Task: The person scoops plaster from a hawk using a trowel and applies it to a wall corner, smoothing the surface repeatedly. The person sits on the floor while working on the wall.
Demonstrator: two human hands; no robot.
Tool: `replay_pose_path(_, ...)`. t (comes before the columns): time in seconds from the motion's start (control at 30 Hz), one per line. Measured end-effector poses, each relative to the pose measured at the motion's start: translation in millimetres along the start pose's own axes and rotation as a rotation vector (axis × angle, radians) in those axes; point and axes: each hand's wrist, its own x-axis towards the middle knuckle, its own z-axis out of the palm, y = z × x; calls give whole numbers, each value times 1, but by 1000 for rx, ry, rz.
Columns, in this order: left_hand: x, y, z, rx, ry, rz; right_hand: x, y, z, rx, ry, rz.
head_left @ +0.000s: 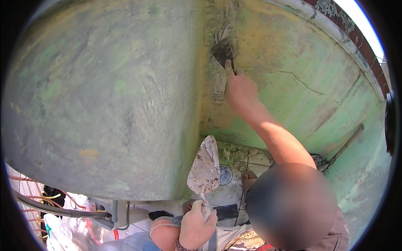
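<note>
"What's nearest you?"

"My left hand [199, 226], closed round the handle of a trowel [201, 171]; its blade points away from me, pale paste [215, 151] along the right edge."

"Any containers?"

"Crumpled clear plastic [62, 234] at lower left; what it holds, I can't tell."

"And your right arm [287, 141]?"

"Stretched up and forward. My right hand [241, 91] grips a dark scraper [222, 51], index finger on the blade, which sits against the stained green wall [289, 102]."
</note>
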Motion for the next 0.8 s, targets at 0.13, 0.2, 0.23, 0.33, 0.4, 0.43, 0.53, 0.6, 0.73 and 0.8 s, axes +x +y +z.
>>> replay_pose_path(0.13,2,2,-1,-3,-29,3,30,9,-14,-135,178,-185)
replay_pose_path(0.2,3,-1,0,-9,-12,34,32,9,-23,-181,53,-132)
replay_pose_path(0.23,4,-2,2,-14,2,49,33,8,-26,-202,-7,-112)
replay_pose_path(0.33,6,-3,5,-17,3,43,17,18,-19,-194,-59,-105)
replay_pose_path(0.4,8,-5,6,-23,26,122,-2,22,-12,-124,-50,-80)
replay_pose_path(0.43,9,-6,6,-25,36,162,-9,22,-9,-89,-47,-65)
replay_pose_path(0.53,7,-5,8,18,47,146,-18,14,-3,12,-86,-14)
replay_pose_path(0.6,5,3,6,17,22,40,-8,2,5,85,-22,61)
replay_pose_path(0.73,8,4,9,13,4,18,18,-11,14,241,139,96)
replay_pose_path(0.8,8,2,13,-1,38,56,28,-14,15,280,135,118)
